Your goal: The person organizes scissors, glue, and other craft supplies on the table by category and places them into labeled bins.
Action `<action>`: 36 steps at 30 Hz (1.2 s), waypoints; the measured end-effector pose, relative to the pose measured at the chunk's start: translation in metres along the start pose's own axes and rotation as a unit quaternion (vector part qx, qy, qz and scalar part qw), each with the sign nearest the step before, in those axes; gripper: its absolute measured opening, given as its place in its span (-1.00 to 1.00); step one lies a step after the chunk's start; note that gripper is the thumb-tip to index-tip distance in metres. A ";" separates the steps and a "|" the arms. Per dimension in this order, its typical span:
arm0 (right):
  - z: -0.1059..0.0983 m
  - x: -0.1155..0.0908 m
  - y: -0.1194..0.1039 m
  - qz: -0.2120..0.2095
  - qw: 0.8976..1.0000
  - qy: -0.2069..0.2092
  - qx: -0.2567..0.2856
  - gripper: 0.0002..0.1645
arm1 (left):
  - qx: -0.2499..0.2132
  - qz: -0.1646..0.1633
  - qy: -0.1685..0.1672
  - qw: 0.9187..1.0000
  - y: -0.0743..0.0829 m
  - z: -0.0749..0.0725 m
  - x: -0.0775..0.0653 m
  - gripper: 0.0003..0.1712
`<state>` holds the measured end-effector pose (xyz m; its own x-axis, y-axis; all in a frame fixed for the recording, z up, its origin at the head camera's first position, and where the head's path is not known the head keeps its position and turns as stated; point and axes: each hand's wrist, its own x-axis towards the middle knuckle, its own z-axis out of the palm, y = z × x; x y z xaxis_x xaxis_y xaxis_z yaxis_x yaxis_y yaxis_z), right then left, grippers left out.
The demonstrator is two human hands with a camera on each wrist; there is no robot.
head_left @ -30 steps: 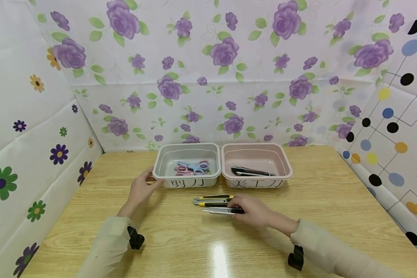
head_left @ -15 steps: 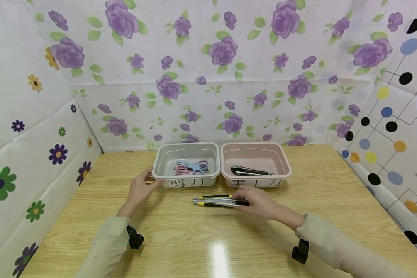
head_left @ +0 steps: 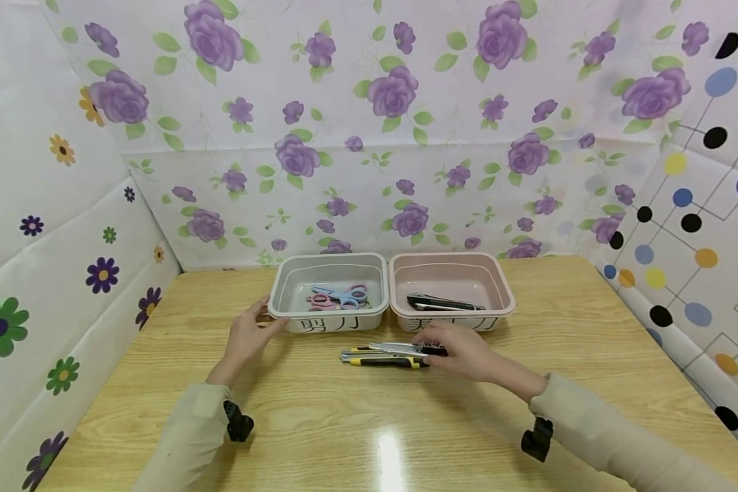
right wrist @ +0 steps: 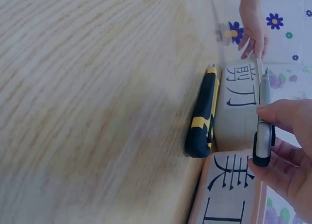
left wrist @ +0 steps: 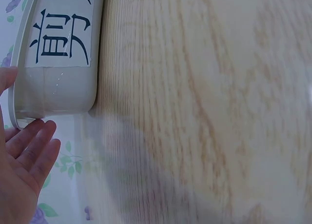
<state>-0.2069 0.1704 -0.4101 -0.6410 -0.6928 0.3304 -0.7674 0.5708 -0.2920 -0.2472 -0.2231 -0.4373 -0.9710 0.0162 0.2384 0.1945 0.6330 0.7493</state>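
My right hand pinches a silver utility knife with a black end between thumb and fingers. In the head view this knife overlaps the yellow-and-black utility knives lying on the table. At the left, my left hand holds the corner of the grey bin, thumb at the front of the rim and fingertips under it at the side. Blue and pink scissors lie inside that bin. Beside it, the pink bin contains a black utility knife.
Both bins stand side by side near the back of the wooden table, with Chinese labels on their fronts. A flowered cloth hangs behind, and patterned cloths flank the table left and right.
My right hand has moved the silver utility knife away from me and slightly right, from in front of the yellow-and-black ones to over them. My left hand has stayed at the grey bin.
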 end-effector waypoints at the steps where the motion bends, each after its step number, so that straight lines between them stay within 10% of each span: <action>1: -0.002 0.000 0.001 -0.001 1.000 0.001 0.000 -0.68 | -0.001 0.000 -0.001 1.000 0.000 0.000 0.000 -0.28; 36: -0.047 0.003 0.041 -0.018 0.999 0.027 0.024 -0.65 | 0.002 0.011 0.007 1.000 -0.003 0.001 -0.001 -0.30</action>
<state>-0.2406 0.2125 -0.3790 -0.6145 -0.6868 0.3882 -0.7887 0.5237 -0.3220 -0.2471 -0.2243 -0.4399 -0.9647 0.0197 0.2626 0.2149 0.6354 0.7417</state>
